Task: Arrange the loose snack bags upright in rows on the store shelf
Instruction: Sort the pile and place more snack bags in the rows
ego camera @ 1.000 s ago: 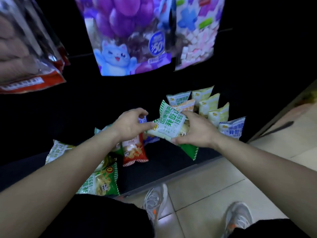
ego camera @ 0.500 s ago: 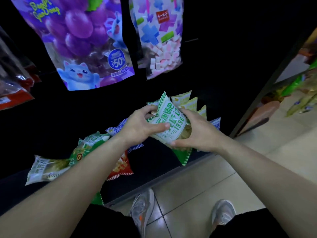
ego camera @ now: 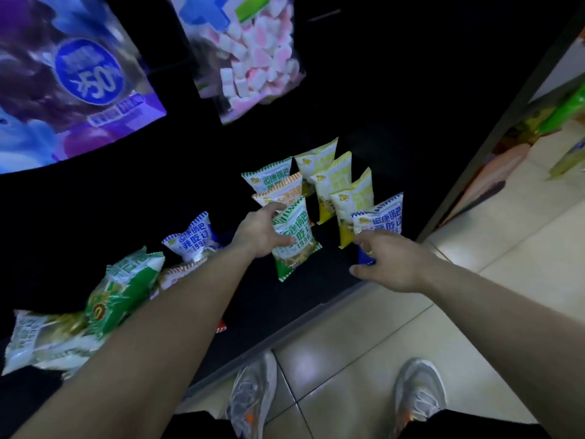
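Observation:
My left hand [ego camera: 261,231] grips a green-and-white snack bag [ego camera: 294,237] by its left edge, holding it upright on the dark bottom shelf [ego camera: 316,280], in front of an orange bag [ego camera: 280,193] and another green one [ego camera: 269,175]. To the right stand three yellow bags [ego camera: 335,179] in a row, with a blue bag [ego camera: 381,221] at the front. My right hand [ego camera: 384,259] hovers just before that blue bag, fingers loosely bent, holding nothing. Loose bags lie to the left: a blue one [ego camera: 191,237], a green one [ego camera: 126,286] and a pale one [ego camera: 41,340].
Large hanging bags, a purple one [ego camera: 69,83] and a marshmallow one [ego camera: 253,55], hang above the shelf. A dark upright post [ego camera: 493,131] bounds the shelf at the right. Tiled floor [ego camera: 364,343] and my two grey shoes [ego camera: 253,397] lie below.
My right hand has let go of the green bag and drawn back to the right. My left hand has carried the bag forward and set it upright in the row.

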A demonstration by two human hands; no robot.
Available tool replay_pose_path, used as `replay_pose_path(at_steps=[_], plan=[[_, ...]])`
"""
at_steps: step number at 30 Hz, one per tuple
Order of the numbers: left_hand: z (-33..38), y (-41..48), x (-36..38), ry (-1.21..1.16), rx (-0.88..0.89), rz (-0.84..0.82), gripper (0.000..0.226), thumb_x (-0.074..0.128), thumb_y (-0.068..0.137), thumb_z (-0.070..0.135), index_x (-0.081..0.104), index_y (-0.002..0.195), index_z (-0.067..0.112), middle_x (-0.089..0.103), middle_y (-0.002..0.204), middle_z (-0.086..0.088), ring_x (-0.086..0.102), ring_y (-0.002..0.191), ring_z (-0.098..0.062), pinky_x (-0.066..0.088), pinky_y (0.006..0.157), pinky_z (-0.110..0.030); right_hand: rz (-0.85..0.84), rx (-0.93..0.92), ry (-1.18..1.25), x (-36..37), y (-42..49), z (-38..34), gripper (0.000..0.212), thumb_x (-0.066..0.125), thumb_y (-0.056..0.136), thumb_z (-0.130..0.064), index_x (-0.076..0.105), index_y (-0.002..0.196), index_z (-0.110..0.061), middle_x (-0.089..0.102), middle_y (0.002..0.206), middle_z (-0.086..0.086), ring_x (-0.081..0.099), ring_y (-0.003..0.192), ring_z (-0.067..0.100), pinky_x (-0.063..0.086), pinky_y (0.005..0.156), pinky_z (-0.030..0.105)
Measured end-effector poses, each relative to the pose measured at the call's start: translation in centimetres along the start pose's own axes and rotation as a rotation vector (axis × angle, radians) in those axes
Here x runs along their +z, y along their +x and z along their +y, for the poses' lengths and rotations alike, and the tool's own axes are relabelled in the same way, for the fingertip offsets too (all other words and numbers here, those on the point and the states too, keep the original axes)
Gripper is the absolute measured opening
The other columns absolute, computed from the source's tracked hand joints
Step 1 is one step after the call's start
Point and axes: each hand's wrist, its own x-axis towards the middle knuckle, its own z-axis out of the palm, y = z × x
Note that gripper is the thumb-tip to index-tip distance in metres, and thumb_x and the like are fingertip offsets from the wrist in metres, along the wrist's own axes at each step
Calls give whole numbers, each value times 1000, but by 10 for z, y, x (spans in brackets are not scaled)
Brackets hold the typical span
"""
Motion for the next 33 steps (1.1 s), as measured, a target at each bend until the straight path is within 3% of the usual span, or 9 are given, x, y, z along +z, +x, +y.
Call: replay_pose_path(at_steps=[5,13,16,21,26,33], plan=[[-7,37,34,79,30,-12,88,86,67,45,39,140,37,52,141,-4,55,119,-27,44,78,-29,-43,22,22,14,2,11,68,63,87,-53,41,144,-23,51,132,3,53,117,21,43,99,36],[-12,61,47,21,89,-33,85,83,72,41,39,145,36,48,145,-2,47,128,-23,41,93,-27,-109,28,11,27,10,13,64,61,86,-54,44,141,-24,56,130,4,51,122,20,42,101,36],[-8,62,44,149,102,-19,83,79,76,46,36,147,38,39,150,-3,37,134,-25,40,104,-38,-122,28,-5,30,11,11,65,61,86,-55,44,141,-25,54,130,3,51,121,20,43,101,36],[3,53,39,361,129,15,82,73,78,52,34,148,33,37,149,-5,34,133,-27,42,98,-39,-145,32,-56,29,11,8,65,60,86,-54,43,142,-24,55,131,5,50,123,23,43,101,38],[19,22,-3,432,94,-22,92,68,77,62,25,151,29,31,154,-4,31,138,-28,37,104,-40,-127,-9,-144,20,10,-14,64,59,87,-56,44,140,-24,53,130,4,51,117,25,46,94,39],[8,-103,-115,566,65,-151,75,65,84,55,36,146,26,44,145,-4,46,128,-24,43,100,-36,-86,-150,-214,7,5,-91,62,59,87,-55,47,138,-23,51,132,5,52,116,27,49,90,41]])
